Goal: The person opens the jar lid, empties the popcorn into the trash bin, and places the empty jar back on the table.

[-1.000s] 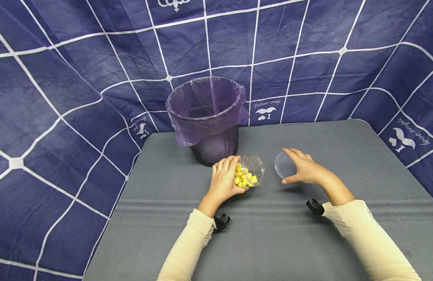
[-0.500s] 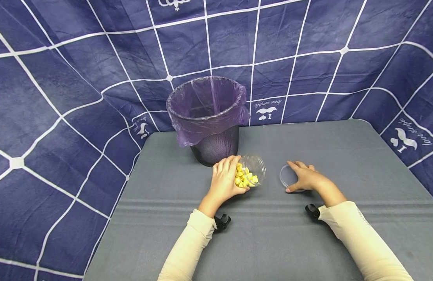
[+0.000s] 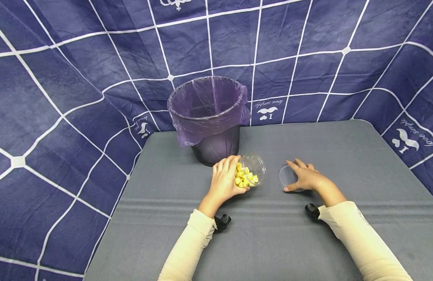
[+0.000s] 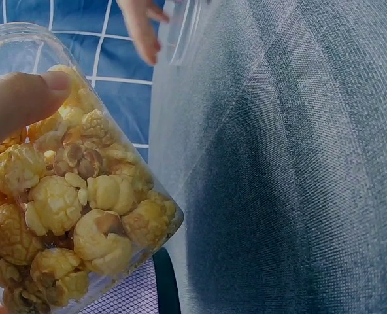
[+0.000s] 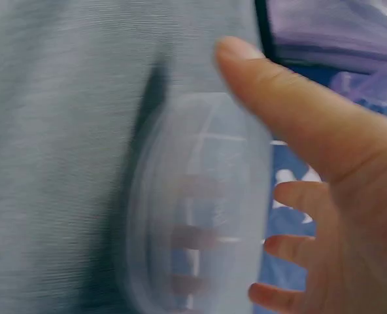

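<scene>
My left hand (image 3: 224, 177) grips a clear plastic jar (image 3: 253, 167) partly filled with yellow popcorn (image 3: 243, 177). The jar is tilted, its open mouth facing right. In the left wrist view, the thumb presses on the jar's wall and the caramel-coloured popcorn (image 4: 56, 203) shows through it. To the right, a round translucent lid (image 3: 287, 177) lies on the grey table. Over its right side hovers my right hand (image 3: 307, 178), with thumb and fingers spread. In the right wrist view, the thumb stands off the lid (image 5: 200, 209) and the fingertips are near its edge.
Behind the jar stands a black mesh waste bin (image 3: 218, 145) lined with a purple bag (image 3: 216, 128). The grey cloth-covered table (image 3: 272, 238) meets blue white-lined curtains (image 3: 272, 39) at the back and sides.
My right hand has lowered the lid to the table, a little right and nearer me, and its fingers have loosened from it. The left hand with the jar has stayed put.
</scene>
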Action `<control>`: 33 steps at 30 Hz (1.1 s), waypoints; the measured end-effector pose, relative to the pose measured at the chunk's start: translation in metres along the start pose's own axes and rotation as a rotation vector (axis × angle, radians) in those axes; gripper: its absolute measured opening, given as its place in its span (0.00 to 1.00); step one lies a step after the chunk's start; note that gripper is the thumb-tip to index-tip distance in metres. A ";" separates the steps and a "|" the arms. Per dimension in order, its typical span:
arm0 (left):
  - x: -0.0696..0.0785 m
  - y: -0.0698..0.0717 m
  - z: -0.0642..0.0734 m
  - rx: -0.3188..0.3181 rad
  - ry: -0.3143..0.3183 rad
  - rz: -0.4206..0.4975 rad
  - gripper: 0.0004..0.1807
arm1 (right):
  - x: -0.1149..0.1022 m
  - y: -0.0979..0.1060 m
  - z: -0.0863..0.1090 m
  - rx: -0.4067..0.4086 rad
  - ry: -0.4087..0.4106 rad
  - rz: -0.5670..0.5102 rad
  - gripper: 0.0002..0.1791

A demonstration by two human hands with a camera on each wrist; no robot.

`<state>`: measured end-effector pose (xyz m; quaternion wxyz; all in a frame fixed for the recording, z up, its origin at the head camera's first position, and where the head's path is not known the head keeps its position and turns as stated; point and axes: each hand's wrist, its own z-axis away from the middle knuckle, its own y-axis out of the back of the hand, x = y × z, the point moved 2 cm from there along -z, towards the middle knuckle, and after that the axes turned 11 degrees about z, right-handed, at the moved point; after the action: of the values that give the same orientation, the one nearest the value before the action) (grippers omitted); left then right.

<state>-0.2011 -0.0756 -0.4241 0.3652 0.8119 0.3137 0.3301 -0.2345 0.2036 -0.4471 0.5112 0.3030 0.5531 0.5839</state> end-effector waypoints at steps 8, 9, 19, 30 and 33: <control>-0.001 0.002 0.002 0.007 0.005 0.014 0.56 | -0.019 0.049 -0.015 0.227 0.102 -0.033 0.40; -0.001 0.002 0.002 0.008 0.004 0.016 0.56 | -0.022 0.056 -0.017 0.267 0.122 -0.058 0.37; -0.002 0.003 0.004 0.034 -0.004 0.007 0.57 | -0.060 0.117 -0.039 0.559 0.167 -0.365 0.20; -0.002 0.004 0.006 0.059 -0.002 0.012 0.57 | -0.093 0.165 -0.067 0.577 0.123 -0.494 0.18; -0.002 0.003 0.007 0.066 0.000 0.014 0.57 | -0.101 0.173 -0.075 0.578 0.109 -0.524 0.18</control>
<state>-0.1965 -0.0817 -0.4255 0.3358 0.8257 0.3188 0.3223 -0.3191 0.1076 -0.2760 0.5063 0.2516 0.7797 0.2692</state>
